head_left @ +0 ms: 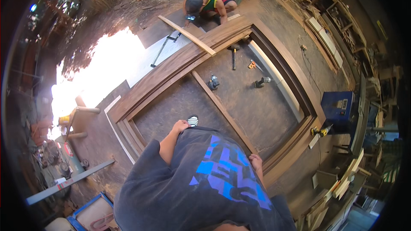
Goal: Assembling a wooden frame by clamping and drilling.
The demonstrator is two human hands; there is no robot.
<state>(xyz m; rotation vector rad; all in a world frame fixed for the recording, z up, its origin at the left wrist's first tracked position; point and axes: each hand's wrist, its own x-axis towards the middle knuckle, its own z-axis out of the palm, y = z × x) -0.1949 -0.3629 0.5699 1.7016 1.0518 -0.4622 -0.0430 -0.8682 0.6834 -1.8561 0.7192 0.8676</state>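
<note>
I stand at the near side of a large brown wooden frame [162,69], with a narrow wooden bar [220,107] running across its opening. My left hand [181,125] is closed at the hem of my dark shirt [167,179], above a striped sock or shoe [193,121]. Close to the bar's near end, my right hand [256,162] hangs with its fingers curled. Whatever either hand holds, if anything, is hidden. On the floor inside the frame are a cordless drill [212,82], another drill [262,82], a mallet [234,55] and a small orange-handled tool [252,64].
A co-worker [205,6] crouches beyond the frame's far side. A loose wooden strip [188,36] lies across the far rail, beside a bar clamp [165,48]. At right stand a yellow drill [321,130] and a blue machine [338,106]. A cable [310,66] crosses the floor.
</note>
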